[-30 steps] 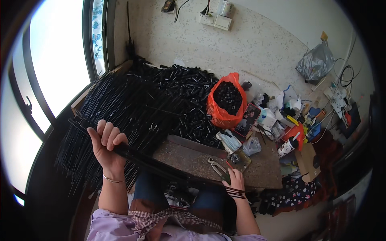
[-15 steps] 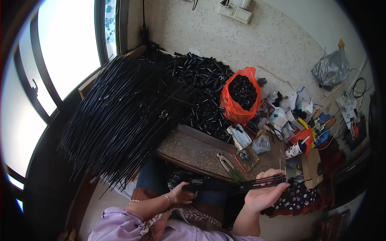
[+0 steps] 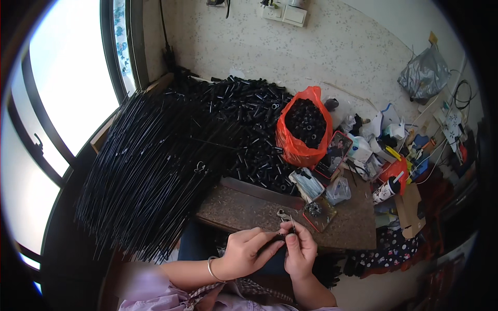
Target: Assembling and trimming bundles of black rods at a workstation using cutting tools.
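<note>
My left hand and my right hand meet close to my body, just below the front edge of a brown work board. Together they pinch a small dark piece with a thin black rod sticking up from my right fingers. A bracelet circles my left wrist. Metal pliers lie on the board just above my fingers. A large fan of long black rods spreads out to my left.
A heap of short black tubes lies against the wall behind the board. An orange bag holds more black parts. Small bags, a shallow tray, bottles and cardboard clutter the right side. A window is on the left.
My left hand left the rod pile and came down to my lap. My right hand drew in from the right, and both now hold a small piece together.
</note>
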### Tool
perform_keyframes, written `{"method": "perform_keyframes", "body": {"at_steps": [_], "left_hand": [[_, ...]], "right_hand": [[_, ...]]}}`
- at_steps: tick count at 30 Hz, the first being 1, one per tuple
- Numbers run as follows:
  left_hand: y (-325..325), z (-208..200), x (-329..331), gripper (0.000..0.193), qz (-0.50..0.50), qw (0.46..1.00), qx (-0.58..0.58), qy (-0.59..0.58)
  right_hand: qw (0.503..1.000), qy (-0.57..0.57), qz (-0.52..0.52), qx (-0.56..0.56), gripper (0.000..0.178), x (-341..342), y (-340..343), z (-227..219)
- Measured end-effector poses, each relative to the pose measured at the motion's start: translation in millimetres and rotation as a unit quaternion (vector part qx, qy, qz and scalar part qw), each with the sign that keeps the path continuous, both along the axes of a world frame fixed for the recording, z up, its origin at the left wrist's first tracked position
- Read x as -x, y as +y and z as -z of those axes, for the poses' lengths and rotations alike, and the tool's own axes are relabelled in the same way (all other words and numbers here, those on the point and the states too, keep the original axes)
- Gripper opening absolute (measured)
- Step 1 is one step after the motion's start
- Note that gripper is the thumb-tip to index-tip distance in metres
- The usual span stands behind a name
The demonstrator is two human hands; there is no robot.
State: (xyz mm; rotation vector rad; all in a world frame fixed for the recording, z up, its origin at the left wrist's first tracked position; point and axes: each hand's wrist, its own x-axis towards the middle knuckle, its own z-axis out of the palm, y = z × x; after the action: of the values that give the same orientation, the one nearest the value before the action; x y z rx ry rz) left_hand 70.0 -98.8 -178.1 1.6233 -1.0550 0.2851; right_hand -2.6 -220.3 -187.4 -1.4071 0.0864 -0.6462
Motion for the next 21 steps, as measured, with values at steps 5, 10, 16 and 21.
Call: {"method": "perform_keyframes", "body": {"at_steps": [5,10,16,21], "left_hand": [[-27.5,-0.7,-49.6,0.016,0.189,0.981,-0.022,0.028],[-135.4,0.0,-165.7,0.013,0.039,0.999,-0.002,-0.027],[-264.6,27.2,-254.6,0.012,-0.078,0.911,-0.219,-0.34],[-281.3,26.0,-277.3,0.012,-0.092,0.934,-0.273,-0.211]], "right_hand": [[0.976,-0.059,-0.087,-0.192,0.033,-11.8,-45.3,17.4],[0.952,-0.012,-0.068,-0.299,0.03,-36.9,-78.4,29.9],[0.963,-0.004,-0.028,-0.269,0.027,-34.6,-97.2,37.0],[0.963,0.001,0.011,-0.269,0.025,-25.3,-107.3,40.4]]}}
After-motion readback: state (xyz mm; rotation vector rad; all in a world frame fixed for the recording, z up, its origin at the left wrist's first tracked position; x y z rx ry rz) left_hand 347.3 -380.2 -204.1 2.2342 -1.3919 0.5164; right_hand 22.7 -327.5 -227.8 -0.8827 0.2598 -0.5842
